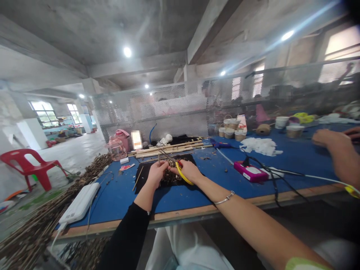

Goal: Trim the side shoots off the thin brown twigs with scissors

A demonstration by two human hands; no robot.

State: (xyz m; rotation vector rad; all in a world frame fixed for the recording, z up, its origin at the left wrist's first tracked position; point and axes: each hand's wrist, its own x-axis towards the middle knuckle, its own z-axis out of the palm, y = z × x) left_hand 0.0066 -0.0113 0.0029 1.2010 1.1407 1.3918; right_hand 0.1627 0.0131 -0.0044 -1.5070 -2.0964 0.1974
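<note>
My right hand (188, 171) is closed on yellow-handled scissors (184, 176), whose blades point up and to the left. Beside it, my left hand (156, 174) pinches a thin brown twig (159, 159) close to the blades. Both hands are over a black cloth (146, 173) on the blue table (126, 204). A pile of small brown cut pieces (170, 177) lies between and under them. To the left of my left hand, a loose stick (137, 178) rests on the cloth.
Long pale sticks (174, 147) lie behind the cloth. A white power bank (79, 202) is at the left, beside bundled twigs (70, 182). On the right are a blue glue gun (221, 144), a purple power strip (250, 172), cables, small buckets (229, 132) and another person's hands (327, 139).
</note>
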